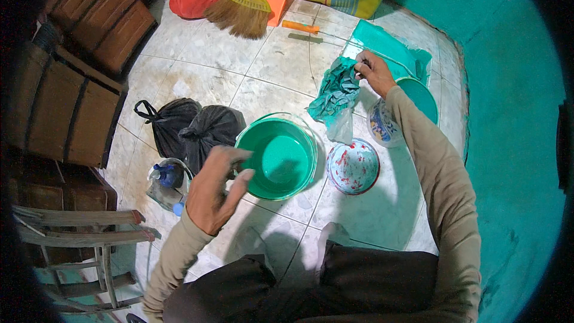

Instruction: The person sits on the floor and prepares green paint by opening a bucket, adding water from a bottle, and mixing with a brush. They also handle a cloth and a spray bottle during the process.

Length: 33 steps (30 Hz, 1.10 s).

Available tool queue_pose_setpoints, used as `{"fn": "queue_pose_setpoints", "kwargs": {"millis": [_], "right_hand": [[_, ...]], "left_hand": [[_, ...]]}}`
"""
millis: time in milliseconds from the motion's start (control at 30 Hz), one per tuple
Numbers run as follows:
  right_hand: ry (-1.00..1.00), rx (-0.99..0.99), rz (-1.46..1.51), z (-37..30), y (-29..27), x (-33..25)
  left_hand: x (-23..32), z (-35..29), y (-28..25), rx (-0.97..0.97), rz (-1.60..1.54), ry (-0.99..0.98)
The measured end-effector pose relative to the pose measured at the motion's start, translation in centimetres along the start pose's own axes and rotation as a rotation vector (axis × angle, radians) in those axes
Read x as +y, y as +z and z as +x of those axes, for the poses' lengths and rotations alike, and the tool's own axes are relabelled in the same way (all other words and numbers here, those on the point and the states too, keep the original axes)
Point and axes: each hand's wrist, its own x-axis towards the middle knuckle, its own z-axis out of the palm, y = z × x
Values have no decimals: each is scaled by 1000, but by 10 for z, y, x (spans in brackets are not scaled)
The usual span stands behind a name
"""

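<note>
- Your right hand (375,73) is far right of centre, with thumb and fingertips pinched together on the upper edge of a crumpled green-smeared wrapping (336,96).
- That wrapping hangs between the bucket (307,151) and the paint tray (382,39); its pale lower end comes close to the red-flecked round container (353,166), and you cannot tell from here whether they touch.
- Your left hand (220,188) is at the bucket's near left side, thumb and forefinger curved with a gap between them and nothing visible in it. The fingertips overlap the bucket's rim in view; contact cannot be told.
- The pinch takes in only a small part of the wrapping, so it could slip or tear if the folds are slick with paint.
- Wet smears, if they are wet, could drip onto the floor tiles (287,72) or your right sleeve (439,155) when the wrapping swings.
- Your right forearm passes above the patterned tub (382,125); lowering your elbow could knock it.
- The roller (301,26) lies with its orange handle out to the left of the tray; a careless far reach could catch it.
- The bucket holds green liquid, and a bump from your left knuckles could tip or slosh it toward the black bags (212,134) at its left.
</note>
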Motion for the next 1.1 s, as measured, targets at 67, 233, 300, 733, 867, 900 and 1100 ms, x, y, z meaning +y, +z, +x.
{"fn": "queue_pose_setpoints", "kwargs": {"millis": [67, 233, 300, 733, 867, 900, 1100], "right_hand": [[1, 2, -24, 2, 2, 10], [48, 23, -50, 3, -8, 27], [66, 38, -14, 5, -3, 30], [59, 59, 91, -12, 13, 16], [55, 43, 47, -19, 3, -8], [54, 36, 34, -23, -1, -14], [71, -83, 76, -41, 9, -54]], "left_hand": [[15, 20, 4, -122, -80, 25], [50, 39, 123, -395, -373, -285], [38, 47, 204, -159, -441, -276], [-39, 145, 331, 722, -266, -373], [-50, 142, 331, 693, -161, -309], [-50, 146, 326, 683, -170, -290], [-64, 166, 320, 551, -237, -350]]}}
